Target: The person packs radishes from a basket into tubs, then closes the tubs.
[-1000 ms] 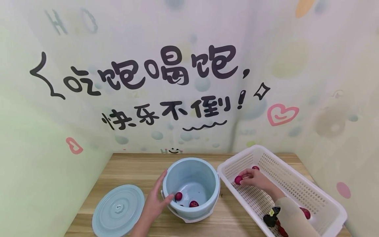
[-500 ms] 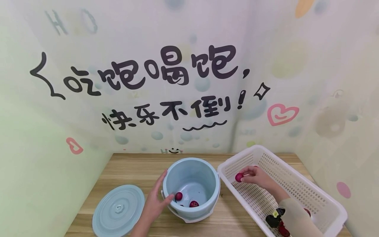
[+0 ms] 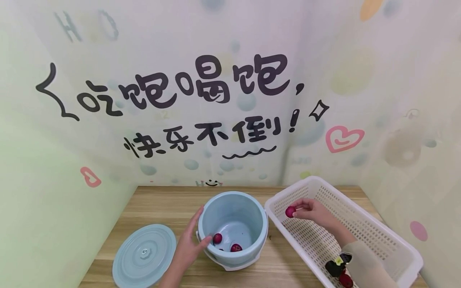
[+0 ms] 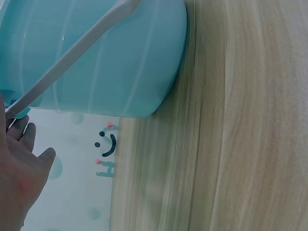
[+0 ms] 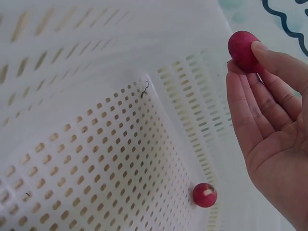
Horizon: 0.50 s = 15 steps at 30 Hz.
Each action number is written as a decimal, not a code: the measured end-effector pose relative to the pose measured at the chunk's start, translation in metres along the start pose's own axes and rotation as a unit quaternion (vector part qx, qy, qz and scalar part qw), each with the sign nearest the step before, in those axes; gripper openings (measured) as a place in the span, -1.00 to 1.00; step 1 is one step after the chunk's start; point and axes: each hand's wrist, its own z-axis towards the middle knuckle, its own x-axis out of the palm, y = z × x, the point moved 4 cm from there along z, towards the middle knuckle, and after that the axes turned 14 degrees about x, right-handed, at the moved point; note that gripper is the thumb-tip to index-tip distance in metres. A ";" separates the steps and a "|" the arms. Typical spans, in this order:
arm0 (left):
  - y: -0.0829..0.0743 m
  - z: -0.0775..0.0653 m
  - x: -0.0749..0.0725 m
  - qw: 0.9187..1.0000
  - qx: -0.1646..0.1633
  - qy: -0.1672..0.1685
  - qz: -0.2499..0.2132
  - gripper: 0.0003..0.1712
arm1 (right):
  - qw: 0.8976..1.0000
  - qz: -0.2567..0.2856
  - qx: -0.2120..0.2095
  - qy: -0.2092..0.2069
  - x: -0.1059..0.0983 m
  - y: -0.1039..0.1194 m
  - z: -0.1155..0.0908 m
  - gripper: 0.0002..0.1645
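Between thumb and fingertips my right hand [image 3: 312,212] pinches a small red radish [image 3: 290,212], above the far-left end of the white perforated basket [image 3: 405,262]. The right wrist view shows this radish [image 5: 244,52] up close, with a second radish [image 5: 204,195] low in the basket. My left hand [image 3: 188,244] rests against the left side of the light blue bucket [image 3: 230,206], thumb at its rim and fingers along the outside. On the bucket's floor lie one radish [image 3: 217,238] and another radish [image 3: 236,248]. In the left wrist view the bucket's pale handle [image 4: 72,55] hangs across its side.
A round blue lid [image 3: 144,256] lies on the wooden table [image 3: 162,200] left of the bucket. More red radishes [image 3: 345,280] are in the basket's near end, partly behind the right forearm and a black wrist device [image 3: 336,266]. A printed wall sheet [image 3: 230,168] stands behind the table.
My right hand has lifted the radish slightly up and away within the basket, and the forearm has shifted right. The left hand, bucket and lid stay put.
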 end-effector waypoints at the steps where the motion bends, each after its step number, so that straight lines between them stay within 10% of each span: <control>1: 0.000 0.000 0.000 1.000 0.001 0.000 0.001 -0.02 | 1.000 0.002 -0.001 0.000 0.000 0.002 0.000 -0.57; 15: 0.000 -0.001 0.000 1.000 -0.003 0.000 0.000 -0.02 | 1.000 -0.016 -0.005 -0.004 0.011 0.034 -0.007 -0.58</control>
